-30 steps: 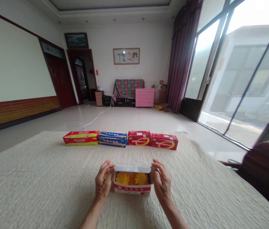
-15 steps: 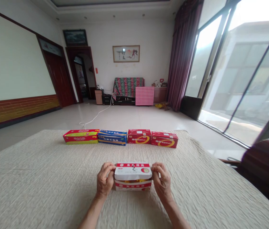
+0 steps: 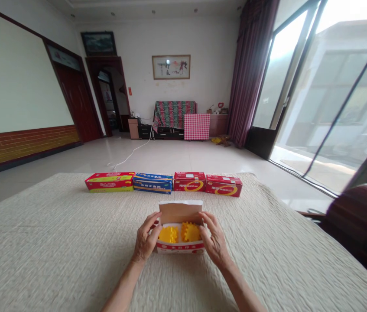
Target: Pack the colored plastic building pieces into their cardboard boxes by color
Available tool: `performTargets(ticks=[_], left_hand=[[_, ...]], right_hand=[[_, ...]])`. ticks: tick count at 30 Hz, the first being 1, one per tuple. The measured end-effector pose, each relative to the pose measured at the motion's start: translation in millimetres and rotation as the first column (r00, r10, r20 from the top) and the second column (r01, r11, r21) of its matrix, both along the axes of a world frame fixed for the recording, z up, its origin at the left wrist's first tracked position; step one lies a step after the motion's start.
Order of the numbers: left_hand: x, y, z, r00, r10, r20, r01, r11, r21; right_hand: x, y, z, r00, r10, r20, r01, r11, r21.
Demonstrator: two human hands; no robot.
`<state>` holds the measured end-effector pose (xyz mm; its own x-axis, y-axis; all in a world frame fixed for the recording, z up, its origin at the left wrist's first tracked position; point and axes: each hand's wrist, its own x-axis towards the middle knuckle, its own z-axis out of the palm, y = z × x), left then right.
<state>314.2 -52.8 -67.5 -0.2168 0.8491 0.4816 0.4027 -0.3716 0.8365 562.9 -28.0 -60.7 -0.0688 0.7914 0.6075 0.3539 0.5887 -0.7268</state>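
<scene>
Between my hands a small white and red cardboard box (image 3: 180, 248) rests on the cream bedspread (image 3: 86, 242), its lid (image 3: 181, 211) raised at the far side and showing brown inside. Two groups of yellow toothed plastic pieces (image 3: 190, 232) lie in it, with a pale strip between them. My left hand (image 3: 146, 238) grips the box's left side, thumb by the near edge and fingers by the lid's base. On the right side, my right hand (image 3: 215, 239) holds it the same way, fingers bent. The side flaps are mostly covered by my fingers.
Beyond the box stands a row: a red and yellow box (image 3: 109, 182), a blue box (image 3: 152, 183) and two red boxes (image 3: 189, 182). A dark brown furniture piece (image 3: 349, 216) is at the right. A white cable (image 3: 134, 150) crosses the floor.
The lid has swung up and away, uncovering the yellow pieces. My hands have moved from the lid's corners to the box's sides. The view has tilted slightly downward.
</scene>
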Motion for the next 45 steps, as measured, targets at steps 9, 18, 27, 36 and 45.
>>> performTargets(ticks=[9,18,27,36,45], left_hand=[[2,-2,10.8,0.986,-0.062,0.154,0.091,0.978,-0.189],[0,1,18.4,0.995,-0.087,0.044,0.096,0.953,-0.287],[6,-2,38.3,0.925,-0.050,-0.376,-0.053,0.964,-0.260],[8,8,48.8,0.869,-0.030,-0.494,-0.117,0.958,-0.263],[11,12,51.4,0.836,-0.057,-0.545,-0.151,0.932,-0.329]], right_hand=[[0,4,-3.4,0.998,0.044,-0.036,-0.049,0.986,-0.161],[7,8,10.4,0.976,0.093,0.195,-0.051,0.977,-0.209],[-1,-17,59.5,0.663,-0.065,0.746,0.297,0.937,-0.183],[-13,-11,70.0,0.617,-0.127,0.776,0.355,0.926,-0.131],[-16,1,60.6,0.695,-0.114,0.710,0.386,0.892,-0.235]])
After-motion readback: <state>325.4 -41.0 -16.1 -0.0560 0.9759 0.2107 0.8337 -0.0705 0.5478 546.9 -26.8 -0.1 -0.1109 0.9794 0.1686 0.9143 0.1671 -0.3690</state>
